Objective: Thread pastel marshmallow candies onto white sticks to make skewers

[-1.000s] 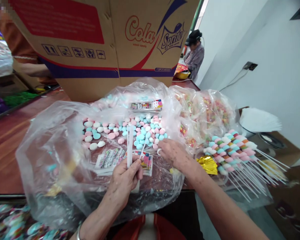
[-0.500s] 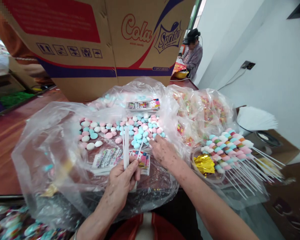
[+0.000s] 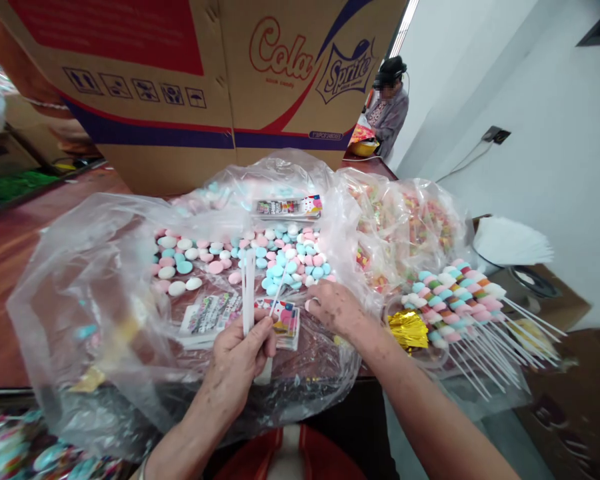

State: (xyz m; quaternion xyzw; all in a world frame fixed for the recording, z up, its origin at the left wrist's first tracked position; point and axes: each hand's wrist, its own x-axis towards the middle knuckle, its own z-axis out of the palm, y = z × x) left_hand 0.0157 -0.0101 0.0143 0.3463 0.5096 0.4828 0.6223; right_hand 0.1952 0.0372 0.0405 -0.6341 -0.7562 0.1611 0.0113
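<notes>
My left hand [image 3: 240,363] grips a small bundle of white sticks [image 3: 249,293] held upright over an open clear plastic bag [image 3: 95,293]. My right hand [image 3: 335,308] hovers at the near edge of a heap of pink, blue and white round candies [image 3: 280,257] inside the bag; a pale candy shows at its fingertips. Printed sticker cards [image 3: 215,317] lie in the bag between both hands. Finished candy skewers [image 3: 455,300] are stacked to the right, their white sticks pointing right.
A large cardboard box [image 3: 220,87] stands behind the bag on the wooden table [image 3: 0,293]. More clear bags of coloured sweets [image 3: 415,220] lie at the right, beside gold foil [image 3: 407,330]. Another person [image 3: 390,107] works far back. White paper sheets [image 3: 510,240] sit at right.
My right hand reached left into the candy heap, then drew back a little toward me with a pale candy at its fingertips. My left hand keeps the sticks upright.
</notes>
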